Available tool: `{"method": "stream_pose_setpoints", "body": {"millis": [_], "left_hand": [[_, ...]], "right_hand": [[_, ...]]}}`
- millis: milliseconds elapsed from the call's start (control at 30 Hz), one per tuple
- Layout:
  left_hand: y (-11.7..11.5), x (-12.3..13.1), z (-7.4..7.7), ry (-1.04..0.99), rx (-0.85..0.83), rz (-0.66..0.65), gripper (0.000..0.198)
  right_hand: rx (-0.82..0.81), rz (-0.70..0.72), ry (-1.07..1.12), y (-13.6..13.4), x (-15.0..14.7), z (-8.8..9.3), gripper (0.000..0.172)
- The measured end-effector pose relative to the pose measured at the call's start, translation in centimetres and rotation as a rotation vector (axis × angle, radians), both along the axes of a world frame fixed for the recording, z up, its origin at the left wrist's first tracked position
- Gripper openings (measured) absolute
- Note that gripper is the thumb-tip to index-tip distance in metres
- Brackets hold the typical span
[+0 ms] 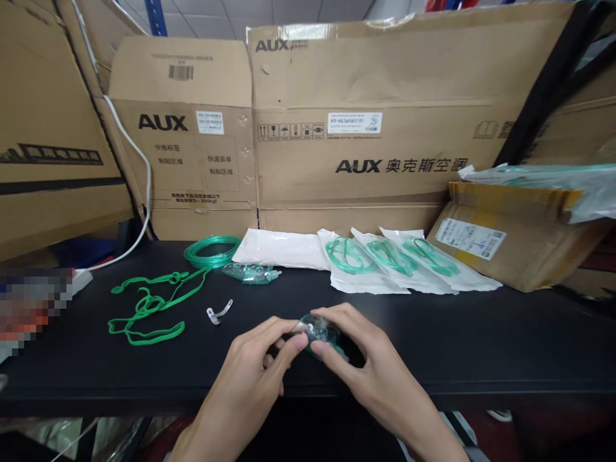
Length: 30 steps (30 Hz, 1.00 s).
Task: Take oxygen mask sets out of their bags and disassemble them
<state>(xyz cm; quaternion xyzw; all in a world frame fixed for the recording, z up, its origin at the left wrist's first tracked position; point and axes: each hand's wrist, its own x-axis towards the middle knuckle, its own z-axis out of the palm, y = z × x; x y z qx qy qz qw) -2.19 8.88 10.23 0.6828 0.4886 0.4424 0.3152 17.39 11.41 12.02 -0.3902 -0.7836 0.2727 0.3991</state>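
A clear green oxygen mask (pixel 321 332) is held between both hands over the front of the black table. My left hand (pixel 262 353) pinches its left side between thumb and fingers, beside a small pale piece on the mask. With fingers along the top and the thumb on the near side, my right hand (pixel 353 346) grips the right side. Left of the hands lies a bent metal nose clip (pixel 220 312). Green elastic straps (pixel 154 308) lie loosely curled farther left. Behind them are a coil of green tubing (pixel 212 251) and another clear green mask part (pixel 253 274).
Several white packets with coiled green tubing (pixel 349 260) lie at the back, beside a white pouch (pixel 283 249). An open cardboard box (pixel 510 231) stands at the right. Large cardboard panels (pixel 366 147) wall off the back. A white cable (pixel 148 186) hangs at left.
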Motion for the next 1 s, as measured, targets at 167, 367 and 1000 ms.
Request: {"method": "stream_pose_setpoints", "body": {"millis": [167,367,1000], "left_hand": [[0.0,-0.2,-0.2,0.018,-0.016,0.022,0.034],[-0.2,0.2,-0.5,-0.024,-0.022,0.029,0.032],[-0.5,0.2,-0.3,0.07,0.148,-0.049,0.013]], "right_hand": [[-0.001,-0.006,-0.015,0.1,-0.1,0.0,0.02],[-0.048,0.026,0.016,0.1,0.3,-0.2,0.017],[-0.11,0.134,0.176,0.0,0.9,-0.7,0.007]]}}
